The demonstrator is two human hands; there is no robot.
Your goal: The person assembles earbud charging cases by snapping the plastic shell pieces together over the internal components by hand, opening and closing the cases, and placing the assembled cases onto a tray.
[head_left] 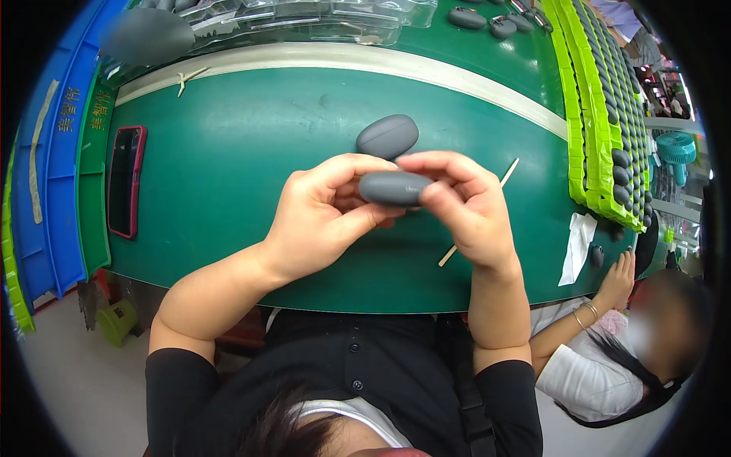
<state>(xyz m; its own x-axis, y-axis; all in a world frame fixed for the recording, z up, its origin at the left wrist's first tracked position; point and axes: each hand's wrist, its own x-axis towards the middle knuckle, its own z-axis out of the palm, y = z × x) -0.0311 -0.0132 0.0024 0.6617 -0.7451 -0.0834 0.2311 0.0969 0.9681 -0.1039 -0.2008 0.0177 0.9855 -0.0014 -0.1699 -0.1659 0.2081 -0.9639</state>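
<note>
A smooth dark grey oval case with small faint markings near its right end is held above the green table. My left hand pinches its left end between thumb and fingers. On its right end, my right hand closes with thumb and fingertips. Just beyond the fingers, a second grey oval case with a thin seam line rests on the table. A thin pale stick lies partly hidden behind my right hand.
A pink-edged phone lies at left beside blue crates. Clear plastic trays are at the back. Yellow-green trays hold several grey pieces at right, near a white paper strip and a co-worker's hand.
</note>
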